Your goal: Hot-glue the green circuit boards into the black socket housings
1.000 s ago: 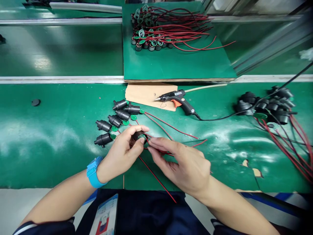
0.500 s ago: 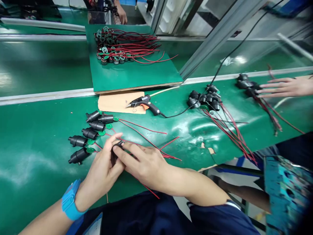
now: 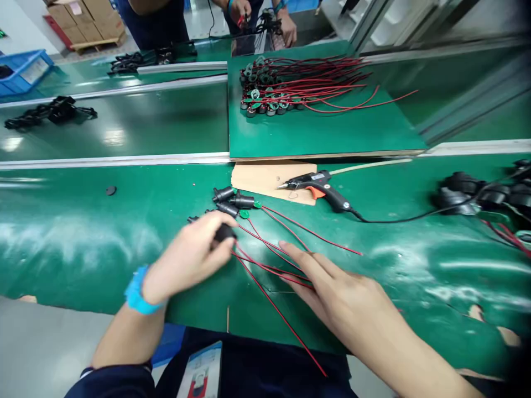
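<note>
My left hand (image 3: 194, 246) is closed around a black cylindrical plastic housing (image 3: 225, 232), low over the green bench. A red wire (image 3: 282, 312) trails from near that hand toward the front edge. Just beyond lie similar black housings (image 3: 243, 201) with small green discs (image 3: 244, 214) and red wires; my left hand covers some of them. My right hand (image 3: 336, 282) is open, its fingers stretched out over the loose red wires (image 3: 290, 271) and holding nothing that I can see.
A black glue gun (image 3: 319, 185) lies partly on a tan cardboard piece (image 3: 265, 177). Behind it, a raised green board (image 3: 323, 138) bears many round parts with red wires. More black housings (image 3: 464, 193) lie at right. Another person's hands (image 3: 286, 27) show beyond the bench.
My hands have parted: the left carries the black housing down beside the other housings, and the right has opened and moved off it to the right. The view has swung left.
</note>
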Demonstrator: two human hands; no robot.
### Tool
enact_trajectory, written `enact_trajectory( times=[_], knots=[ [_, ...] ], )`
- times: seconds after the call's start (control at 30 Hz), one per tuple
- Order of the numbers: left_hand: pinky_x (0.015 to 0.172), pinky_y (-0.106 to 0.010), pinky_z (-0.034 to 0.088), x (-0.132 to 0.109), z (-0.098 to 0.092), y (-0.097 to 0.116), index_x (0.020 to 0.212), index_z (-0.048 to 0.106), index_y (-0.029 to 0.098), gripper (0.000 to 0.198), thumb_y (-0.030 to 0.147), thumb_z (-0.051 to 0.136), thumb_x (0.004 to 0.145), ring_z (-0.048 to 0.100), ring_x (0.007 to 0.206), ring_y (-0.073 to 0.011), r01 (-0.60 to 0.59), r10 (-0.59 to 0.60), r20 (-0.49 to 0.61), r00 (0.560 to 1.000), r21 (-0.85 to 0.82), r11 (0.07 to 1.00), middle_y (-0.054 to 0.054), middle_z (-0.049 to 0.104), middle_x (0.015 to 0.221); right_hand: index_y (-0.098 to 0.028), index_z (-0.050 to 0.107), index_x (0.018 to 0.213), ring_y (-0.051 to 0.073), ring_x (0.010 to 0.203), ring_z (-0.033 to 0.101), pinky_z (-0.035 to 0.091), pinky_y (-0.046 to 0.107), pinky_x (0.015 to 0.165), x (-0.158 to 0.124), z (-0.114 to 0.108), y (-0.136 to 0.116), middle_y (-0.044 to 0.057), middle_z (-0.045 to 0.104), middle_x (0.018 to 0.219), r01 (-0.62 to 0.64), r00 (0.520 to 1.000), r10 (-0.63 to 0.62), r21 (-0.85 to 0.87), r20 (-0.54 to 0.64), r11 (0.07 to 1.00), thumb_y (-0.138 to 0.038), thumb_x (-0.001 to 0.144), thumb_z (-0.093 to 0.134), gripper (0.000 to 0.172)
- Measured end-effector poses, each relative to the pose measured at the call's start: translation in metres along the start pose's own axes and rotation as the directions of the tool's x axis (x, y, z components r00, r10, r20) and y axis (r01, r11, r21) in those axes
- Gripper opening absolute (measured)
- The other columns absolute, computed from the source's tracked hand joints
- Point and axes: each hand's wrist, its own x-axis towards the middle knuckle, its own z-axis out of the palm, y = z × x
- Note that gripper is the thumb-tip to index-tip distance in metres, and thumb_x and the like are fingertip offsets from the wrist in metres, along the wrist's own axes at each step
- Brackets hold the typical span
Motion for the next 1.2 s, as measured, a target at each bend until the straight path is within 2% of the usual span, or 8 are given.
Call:
enact_trajectory(
  times=[0.17, 0.37, 0.57, 0.67, 0.8, 0.93, 1.03, 1.2],
  knots=[
    [0.055, -0.025, 0.040, -0.020, -0.066, -0.037, 0.107, 0.066, 0.026, 0.021, 0.038, 0.057, 0.093, 0.056, 0.055, -0.0134, 0.253, -0.290, 0.145, 0.946, 0.230, 0.940, 0.006, 0.063, 0.066, -0.021, 0.058, 0.130, 0.016, 0.075, 0.076, 0.060, 0.028, 0.063, 0.000, 0.002, 0.007, 0.002, 0.077, 0.105, 0.002, 0.965, -0.110, 0.414, 0.237, 0.910, -0.037, 0.106, 0.045, 0.032],
    [0.069, -0.032, 0.043, -0.026, -0.059, -0.051, 0.102, 0.076, 0.030, 0.022, 0.038, 0.058, 0.093, 0.069, 0.080, -0.0231, 0.382, -0.493, 0.066, 0.867, 0.547, 0.745, -0.001, 0.078, 0.097, -0.025, 0.070, 0.117, 0.016, 0.070, 0.075, 0.059, 0.027, 0.066, 0.010, 0.013, 0.007, 0.001, 0.078, 0.096, -0.028, 0.950, -0.143, 0.531, 0.278, 0.847, -0.024, 0.101, 0.054, 0.022],
    [0.079, -0.041, 0.044, -0.024, -0.037, -0.036, 0.089, 0.075, 0.022, 0.046, 0.064, 0.055, 0.093, 0.064, 0.095, -0.0321, 0.217, -0.210, -0.100, 0.972, 0.721, 0.658, -0.009, 0.075, 0.093, -0.027, 0.073, 0.108, 0.016, 0.075, 0.075, 0.057, 0.028, 0.065, 0.014, 0.013, 0.017, 0.000, 0.078, 0.095, 0.035, 0.947, -0.199, 0.532, 0.253, 0.846, -0.032, 0.103, 0.050, 0.024],
    [0.079, -0.043, 0.045, -0.021, -0.015, -0.026, 0.096, 0.072, 0.020, 0.037, 0.055, 0.073, 0.085, 0.064, 0.093, -0.0314, 0.108, -0.162, 0.004, 0.987, 0.732, 0.673, -0.008, 0.073, 0.096, -0.025, 0.072, 0.102, 0.024, 0.076, 0.075, 0.056, 0.038, 0.064, 0.019, 0.013, 0.045, 0.005, 0.078, 0.094, -0.019, 0.998, 0.002, 0.276, 0.065, 0.961, -0.043, 0.103, 0.044, 0.033],
    [0.082, -0.044, 0.048, -0.018, 0.004, -0.026, 0.100, 0.065, 0.016, 0.029, 0.036, 0.080, 0.084, 0.064, 0.093, -0.0304, 0.031, -0.112, 0.071, 0.991, 0.696, 0.718, -0.008, 0.071, 0.096, -0.022, 0.068, 0.106, 0.040, 0.084, 0.069, 0.051, 0.050, 0.062, 0.034, 0.019, 0.100, 0.019, 0.072, 0.091, -0.306, 0.950, 0.293, -0.124, -0.111, 0.944, -0.064, 0.099, 0.027, 0.059],
    [0.077, -0.039, 0.052, -0.020, 0.002, -0.020, 0.106, 0.052, 0.018, 0.017, 0.023, 0.063, 0.094, 0.067, 0.088, -0.0258, 0.014, -0.030, 0.027, 0.999, 0.468, 0.884, -0.008, 0.069, 0.096, -0.015, 0.066, 0.113, 0.040, 0.087, 0.067, 0.051, 0.050, 0.068, 0.046, 0.032, 0.135, 0.023, 0.069, 0.101, -0.462, 0.883, 0.469, -0.123, 0.026, 0.878, -0.064, 0.095, 0.036, 0.060],
    [0.078, -0.035, 0.055, -0.013, -0.003, -0.009, 0.122, 0.045, 0.020, 0.029, 0.014, 0.053, 0.095, 0.069, 0.094, -0.0225, -0.062, 0.066, -0.004, 0.998, 0.263, 0.963, -0.008, 0.068, 0.109, -0.013, 0.062, 0.118, 0.039, 0.099, 0.066, 0.051, 0.050, 0.081, 0.048, 0.041, 0.146, 0.025, 0.066, 0.114, -0.531, 0.838, 0.531, -0.031, 0.129, 0.847, -0.055, 0.094, 0.044, 0.053],
    [0.088, -0.030, 0.054, 0.007, 0.005, -0.003, 0.128, 0.052, 0.026, 0.039, 0.034, 0.070, 0.094, 0.069, 0.102, -0.0186, -0.193, 0.202, -0.088, 0.975, 0.096, 0.976, -0.003, 0.070, 0.119, -0.019, 0.056, 0.104, 0.032, 0.090, 0.066, 0.052, 0.046, 0.080, 0.041, 0.046, 0.153, 0.017, 0.068, 0.102, -0.601, 0.796, 0.572, 0.154, 0.195, 0.784, -0.048, 0.093, 0.045, 0.033]
  ],
)
